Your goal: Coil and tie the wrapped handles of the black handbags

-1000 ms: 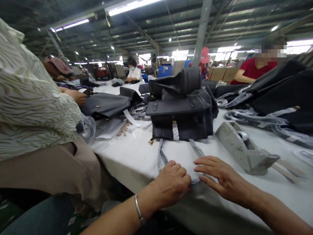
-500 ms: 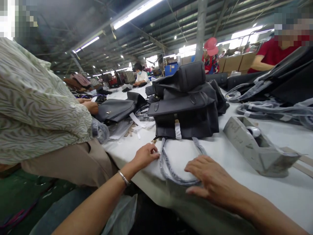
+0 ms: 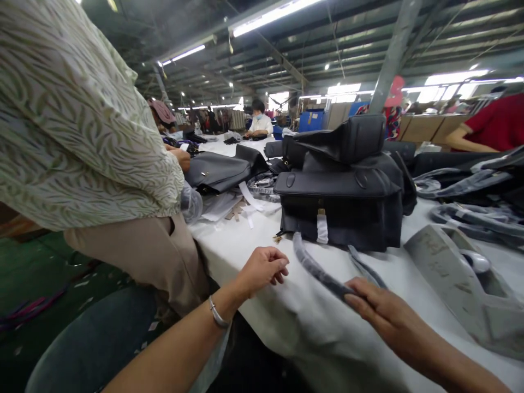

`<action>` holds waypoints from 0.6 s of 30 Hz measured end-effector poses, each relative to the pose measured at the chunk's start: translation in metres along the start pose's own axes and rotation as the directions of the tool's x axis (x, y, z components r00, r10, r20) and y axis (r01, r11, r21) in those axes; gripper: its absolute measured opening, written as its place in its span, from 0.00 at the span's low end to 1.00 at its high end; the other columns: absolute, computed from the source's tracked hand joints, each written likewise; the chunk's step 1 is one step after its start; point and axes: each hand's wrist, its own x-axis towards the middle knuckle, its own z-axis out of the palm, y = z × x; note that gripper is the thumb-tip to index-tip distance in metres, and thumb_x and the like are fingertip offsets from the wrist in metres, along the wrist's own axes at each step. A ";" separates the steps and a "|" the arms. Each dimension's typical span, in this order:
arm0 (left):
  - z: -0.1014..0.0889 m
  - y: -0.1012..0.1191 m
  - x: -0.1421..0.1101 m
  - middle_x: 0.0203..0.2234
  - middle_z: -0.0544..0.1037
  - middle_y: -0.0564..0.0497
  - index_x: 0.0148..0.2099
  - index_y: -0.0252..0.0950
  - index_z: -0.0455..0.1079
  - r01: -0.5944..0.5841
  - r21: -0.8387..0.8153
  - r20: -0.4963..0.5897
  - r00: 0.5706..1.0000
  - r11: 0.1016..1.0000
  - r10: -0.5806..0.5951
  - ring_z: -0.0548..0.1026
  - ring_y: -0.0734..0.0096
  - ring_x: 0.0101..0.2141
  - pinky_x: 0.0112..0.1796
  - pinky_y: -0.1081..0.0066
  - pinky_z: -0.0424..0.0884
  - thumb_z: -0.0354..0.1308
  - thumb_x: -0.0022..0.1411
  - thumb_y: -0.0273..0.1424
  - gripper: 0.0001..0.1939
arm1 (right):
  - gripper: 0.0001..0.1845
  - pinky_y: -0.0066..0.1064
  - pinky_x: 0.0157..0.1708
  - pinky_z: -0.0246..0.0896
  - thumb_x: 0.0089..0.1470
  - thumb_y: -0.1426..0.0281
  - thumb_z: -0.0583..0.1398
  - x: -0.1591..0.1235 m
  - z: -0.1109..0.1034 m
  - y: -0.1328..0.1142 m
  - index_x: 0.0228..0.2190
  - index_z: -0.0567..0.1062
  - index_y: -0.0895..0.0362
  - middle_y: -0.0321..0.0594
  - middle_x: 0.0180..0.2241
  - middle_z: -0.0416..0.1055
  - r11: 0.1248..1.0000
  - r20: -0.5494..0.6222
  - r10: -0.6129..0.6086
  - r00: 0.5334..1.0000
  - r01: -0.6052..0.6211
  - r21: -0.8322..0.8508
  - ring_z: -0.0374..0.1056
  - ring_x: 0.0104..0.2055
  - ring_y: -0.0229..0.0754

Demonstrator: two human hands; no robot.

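A black leather handbag (image 3: 339, 204) stands on the white-covered table (image 3: 303, 322), with another black bag lying on top of it. My right hand (image 3: 385, 311) is shut on a bag handle wrapped in grey padding (image 3: 321, 273) and lifts it off the cloth. The handle runs back toward the front of the handbag. My left hand (image 3: 262, 269), with a silver bangle (image 3: 218, 315) on its wrist, hangs near the table edge, fingers loosely curled around nothing.
A co-worker's patterned sleeve (image 3: 73, 120) and beige trousers fill the left side. A grey tape dispenser (image 3: 458, 278) stands at right. Plastic-wrapped handles (image 3: 475, 218) lie behind it. A grey bag (image 3: 216, 172) and papers (image 3: 219, 207) lie farther along the table.
The padded handle has risen from the cloth in my right hand. My left hand has drawn back toward the table edge, and the view has swung left.
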 end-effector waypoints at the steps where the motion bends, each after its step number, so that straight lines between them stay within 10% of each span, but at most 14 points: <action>1: 0.003 0.001 -0.006 0.26 0.76 0.48 0.36 0.31 0.69 0.050 -0.116 0.024 0.999 0.992 -0.048 0.74 0.71 0.23 0.23 0.74 0.66 0.61 0.52 0.34 0.12 | 0.22 0.29 0.28 0.61 0.61 0.53 0.47 0.001 -0.006 -0.002 0.31 0.71 0.55 0.37 0.26 0.68 0.998 -0.062 0.036 0.997 -0.033 0.058 0.65 0.27 0.39; 8: 0.079 0.021 -0.010 0.28 0.74 0.48 0.32 0.30 0.68 0.226 -0.687 0.231 0.969 0.691 -0.087 0.74 0.71 0.29 0.36 0.67 0.70 0.59 0.51 0.25 0.05 | 0.22 0.26 0.26 0.63 0.47 0.50 0.61 0.014 -0.021 -0.009 0.34 0.75 0.55 0.35 0.26 0.73 0.997 -0.214 0.053 0.975 -0.041 0.061 0.68 0.26 0.39; 12: 0.119 0.030 0.002 0.25 0.73 0.49 0.31 0.31 0.67 0.204 -0.925 0.204 0.978 0.320 -0.033 0.71 0.73 0.25 0.35 0.70 0.69 0.55 0.55 0.25 0.02 | 0.23 0.30 0.34 0.67 0.48 0.53 0.61 0.013 -0.015 -0.011 0.43 0.74 0.53 0.38 0.37 0.77 0.993 -0.290 -0.025 0.957 -0.011 -0.120 0.74 0.35 0.44; 18: 0.120 0.015 0.010 0.21 0.70 0.47 0.30 0.33 0.63 0.194 -0.979 0.170 0.950 0.067 -0.262 0.73 0.65 0.25 0.33 0.65 0.71 0.49 0.63 0.32 0.10 | 0.10 0.30 0.22 0.57 0.47 0.68 0.57 0.000 0.005 -0.010 0.34 0.73 0.51 0.34 0.21 0.73 0.861 -0.121 -0.008 0.993 -0.054 -0.506 0.70 0.22 0.43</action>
